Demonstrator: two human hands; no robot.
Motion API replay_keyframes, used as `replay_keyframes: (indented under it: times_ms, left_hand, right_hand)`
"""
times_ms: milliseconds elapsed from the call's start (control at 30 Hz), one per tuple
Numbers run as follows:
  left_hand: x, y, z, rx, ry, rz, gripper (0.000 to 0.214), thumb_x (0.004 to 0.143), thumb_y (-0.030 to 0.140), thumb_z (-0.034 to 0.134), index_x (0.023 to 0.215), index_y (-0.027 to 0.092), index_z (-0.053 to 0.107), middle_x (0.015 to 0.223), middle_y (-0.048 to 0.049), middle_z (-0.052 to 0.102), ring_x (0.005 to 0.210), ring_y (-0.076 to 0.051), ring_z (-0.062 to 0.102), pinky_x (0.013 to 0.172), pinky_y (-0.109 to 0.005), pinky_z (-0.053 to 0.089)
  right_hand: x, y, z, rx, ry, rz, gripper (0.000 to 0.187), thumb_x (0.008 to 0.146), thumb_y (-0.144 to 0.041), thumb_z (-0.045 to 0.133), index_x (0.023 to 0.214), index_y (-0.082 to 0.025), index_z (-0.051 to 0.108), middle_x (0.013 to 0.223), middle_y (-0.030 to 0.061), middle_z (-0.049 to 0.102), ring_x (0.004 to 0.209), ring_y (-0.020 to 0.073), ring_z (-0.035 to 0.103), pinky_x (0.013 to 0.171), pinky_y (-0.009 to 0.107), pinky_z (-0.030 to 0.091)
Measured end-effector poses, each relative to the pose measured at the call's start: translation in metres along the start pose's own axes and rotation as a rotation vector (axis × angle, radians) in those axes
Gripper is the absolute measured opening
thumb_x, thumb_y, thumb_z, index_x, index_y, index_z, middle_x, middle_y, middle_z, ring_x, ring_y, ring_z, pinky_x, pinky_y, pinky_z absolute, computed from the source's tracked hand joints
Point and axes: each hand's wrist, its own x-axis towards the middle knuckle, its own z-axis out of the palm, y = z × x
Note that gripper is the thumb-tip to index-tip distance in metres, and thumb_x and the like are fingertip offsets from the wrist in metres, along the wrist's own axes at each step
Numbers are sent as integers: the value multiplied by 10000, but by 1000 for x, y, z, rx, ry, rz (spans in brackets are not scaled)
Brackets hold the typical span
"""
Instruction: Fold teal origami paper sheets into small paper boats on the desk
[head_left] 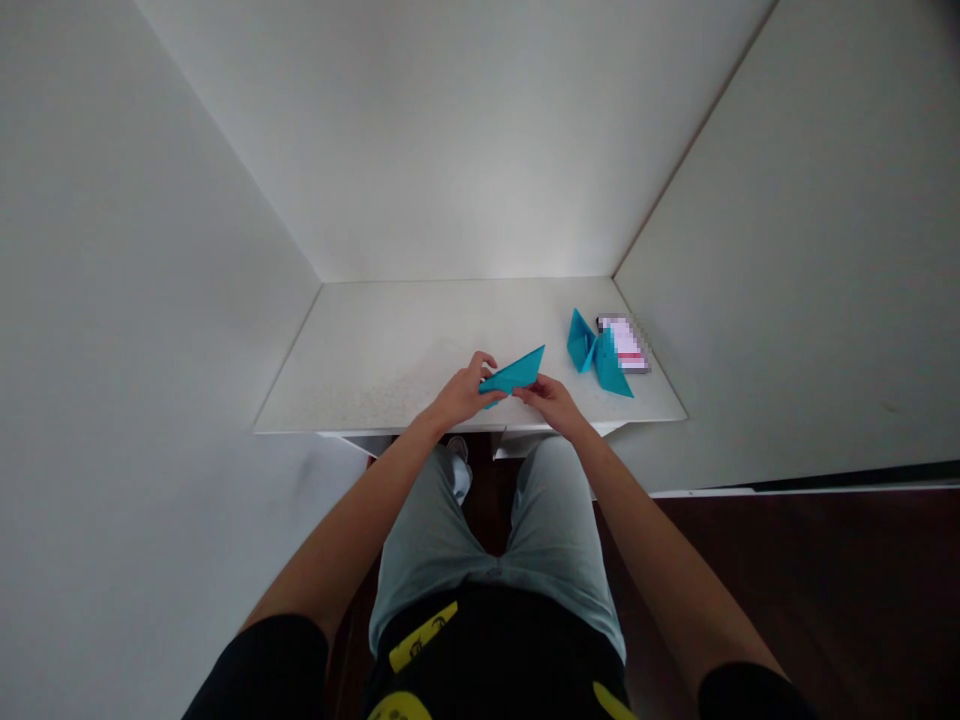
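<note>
Between my hands, above the front part of a white shelf, is a folded piece of blue paper (pixel 516 374) with a pointed right end. My left hand (pixel 466 392) grips its left end, the thumb along the lower side and the fingers behind. At its lower right edge, my right hand (pixel 551 400) pinches the paper between thumb and fingers. To the right lie two more folded blue papers, one with an opened fold (pixel 580 342) and one flatter and pointed (pixel 613 368).
A phone-like device (pixel 628 342) with a blurred screen lies at the shelf's right end, partly under the flatter blue paper. White walls enclose the white shelf (pixel 375 350) at left, back and right. My legs are below its front edge.
</note>
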Motion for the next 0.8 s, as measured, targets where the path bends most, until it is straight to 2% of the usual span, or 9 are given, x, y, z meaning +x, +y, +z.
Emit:
replay_keyframes:
  times_ms: [100,200,333,400,500,600,800]
  left_hand:
    - [-2,-1,2,-39,-15,-23,557,796,333,855,1269,258,572,844,18,738,729,-192,666,707,-291,450]
    - [-3,-4,2,-39,-40,-38,541,764,357,866,1241,242,636,861,5,756,744,-196,671,701,-295,455]
    - [-6,-14,0,3,-91,-85,301,723,445,862,879,216,745,763,13,730,702,-192,634,643,-291,429]
    - [-9,-18,-1,14,-110,-109,293,718,484,843,767,215,740,676,33,681,652,-180,592,600,-284,393]
    - [-15,-19,-5,6,-141,-121,290,725,495,822,766,213,767,646,44,668,622,-167,562,588,-278,371]
    - [-22,-15,-9,9,-203,-104,293,774,509,789,741,218,780,657,29,700,636,-171,577,616,-281,389]
    - [-30,-9,-16,-11,-203,-142,353,792,560,757,718,219,812,641,13,702,614,-155,540,599,-268,370]
  right_hand:
    - [0,-1,8,-22,13,5,517,706,-689,876,893,-216,782,756,3,729,687,184,587,681,335,489]
    - [-1,-2,10,-98,4,28,511,727,-720,844,802,-219,771,675,-6,685,645,185,569,645,334,470]
    - [-3,-2,7,-182,4,41,557,741,-782,796,755,-226,765,614,-6,656,611,189,574,604,325,452]
    - [-4,-2,5,-222,6,53,597,760,-824,751,739,-228,763,591,-4,642,589,184,563,588,319,440]
    - [-8,-5,3,-245,55,40,635,809,-856,680,664,-238,699,579,0,617,585,180,544,583,316,435]
    - [-15,-9,-2,-233,77,21,629,823,-846,681,634,-247,644,590,-1,610,603,184,549,596,318,453]
    - [-38,-8,-23,-206,77,37,564,819,-791,729,744,-233,756,657,12,680,669,202,615,653,327,495]
